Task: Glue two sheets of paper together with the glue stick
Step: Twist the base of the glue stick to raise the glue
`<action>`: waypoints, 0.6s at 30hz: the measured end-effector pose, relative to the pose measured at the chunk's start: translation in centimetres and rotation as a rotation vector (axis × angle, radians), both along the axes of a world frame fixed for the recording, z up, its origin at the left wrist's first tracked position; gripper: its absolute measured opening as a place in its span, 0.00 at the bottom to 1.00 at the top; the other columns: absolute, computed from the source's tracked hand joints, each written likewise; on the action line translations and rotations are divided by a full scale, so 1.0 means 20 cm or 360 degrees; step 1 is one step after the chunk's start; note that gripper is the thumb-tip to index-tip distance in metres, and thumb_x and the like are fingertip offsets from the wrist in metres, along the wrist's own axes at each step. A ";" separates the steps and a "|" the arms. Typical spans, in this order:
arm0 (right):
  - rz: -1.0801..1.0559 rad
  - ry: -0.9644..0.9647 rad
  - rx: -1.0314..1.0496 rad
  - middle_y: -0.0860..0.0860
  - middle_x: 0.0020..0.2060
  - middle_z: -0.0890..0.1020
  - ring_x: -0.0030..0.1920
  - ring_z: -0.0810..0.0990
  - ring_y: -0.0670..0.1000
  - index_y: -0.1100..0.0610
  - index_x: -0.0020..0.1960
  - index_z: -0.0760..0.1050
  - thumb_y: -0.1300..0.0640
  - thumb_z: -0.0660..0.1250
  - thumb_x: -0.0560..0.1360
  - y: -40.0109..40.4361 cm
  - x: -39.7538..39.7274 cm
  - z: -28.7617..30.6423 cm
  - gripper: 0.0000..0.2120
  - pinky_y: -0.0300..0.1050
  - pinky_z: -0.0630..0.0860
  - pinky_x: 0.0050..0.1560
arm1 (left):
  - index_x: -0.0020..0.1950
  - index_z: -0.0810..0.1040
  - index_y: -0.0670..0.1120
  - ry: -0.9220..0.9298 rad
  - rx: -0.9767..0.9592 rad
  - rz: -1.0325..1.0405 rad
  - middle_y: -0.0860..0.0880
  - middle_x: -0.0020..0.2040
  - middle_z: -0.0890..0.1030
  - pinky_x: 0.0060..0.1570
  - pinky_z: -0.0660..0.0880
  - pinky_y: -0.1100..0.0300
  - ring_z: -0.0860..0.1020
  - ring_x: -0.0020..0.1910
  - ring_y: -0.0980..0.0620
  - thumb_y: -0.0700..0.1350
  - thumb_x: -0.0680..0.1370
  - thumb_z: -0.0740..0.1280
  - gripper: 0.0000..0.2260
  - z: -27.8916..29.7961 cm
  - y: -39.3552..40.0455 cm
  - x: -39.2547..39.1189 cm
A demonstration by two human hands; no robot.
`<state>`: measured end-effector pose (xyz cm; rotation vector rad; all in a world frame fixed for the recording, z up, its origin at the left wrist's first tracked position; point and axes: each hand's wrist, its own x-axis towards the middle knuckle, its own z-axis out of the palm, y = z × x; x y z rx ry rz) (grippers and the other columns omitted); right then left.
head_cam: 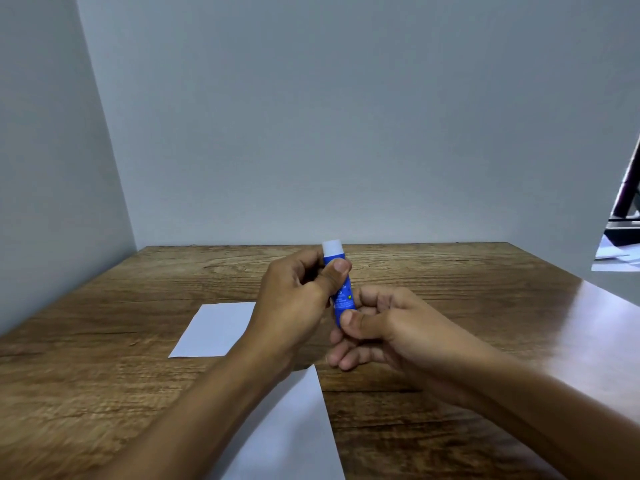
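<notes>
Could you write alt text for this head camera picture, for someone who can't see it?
Two hands hold a blue glue stick upright over a wooden table: the left hand grips near its top, the right hand its base. Two white paper sheets lie apart below.

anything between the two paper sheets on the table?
Head view: only bare wooden table shows between the far sheet and near sheet; the left forearm covers part of that gap.

Glue stick (341,289) above table (450,306), right of far sheet (218,329)
</notes>
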<state>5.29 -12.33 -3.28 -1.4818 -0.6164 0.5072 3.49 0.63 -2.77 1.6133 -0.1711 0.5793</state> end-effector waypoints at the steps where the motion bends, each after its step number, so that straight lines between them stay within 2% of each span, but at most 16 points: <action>1: 0.0027 0.0032 0.0001 0.58 0.35 0.78 0.32 0.81 0.52 0.61 0.42 0.73 0.65 0.60 0.76 0.00 0.00 0.00 0.06 0.40 0.78 0.36 | 0.39 0.78 0.39 0.0003 -0.0003 0.0002 0.49 0.29 0.75 0.28 0.69 0.67 0.70 0.25 0.59 0.42 0.73 0.66 0.07 0.00 0.00 0.00; 4: 0.0009 0.0029 0.0001 0.57 0.35 0.78 0.32 0.80 0.52 0.62 0.45 0.72 0.64 0.62 0.75 0.01 -0.01 0.00 0.01 0.39 0.78 0.34 | 0.39 0.78 0.39 -0.0009 -0.0001 0.0022 0.48 0.29 0.74 0.28 0.68 0.67 0.69 0.25 0.59 0.42 0.73 0.65 0.07 0.00 0.01 0.00; 7: -0.0079 -0.0036 -0.0021 0.56 0.34 0.78 0.32 0.80 0.52 0.60 0.49 0.71 0.64 0.66 0.73 0.02 -0.01 -0.03 0.06 0.38 0.78 0.33 | 0.39 0.78 0.40 -0.0012 0.0011 0.0030 0.49 0.29 0.74 0.29 0.69 0.68 0.70 0.25 0.59 0.42 0.73 0.66 0.07 0.00 0.01 0.00; 13: -0.0001 -0.0010 0.0008 0.56 0.34 0.78 0.33 0.81 0.51 0.59 0.41 0.76 0.67 0.64 0.73 0.00 0.00 -0.01 0.05 0.38 0.79 0.36 | 0.39 0.78 0.40 -0.0021 0.0028 0.0013 0.48 0.29 0.75 0.27 0.68 0.67 0.70 0.24 0.59 0.41 0.73 0.65 0.06 0.00 -0.01 -0.01; 18: -0.0001 0.0068 0.0024 0.56 0.33 0.78 0.31 0.81 0.50 0.61 0.42 0.74 0.64 0.65 0.73 0.01 0.00 -0.02 0.01 0.39 0.78 0.36 | 0.40 0.78 0.38 -0.0003 0.0027 0.0044 0.46 0.31 0.74 0.29 0.68 0.66 0.69 0.26 0.57 0.42 0.73 0.65 0.07 0.01 0.00 0.00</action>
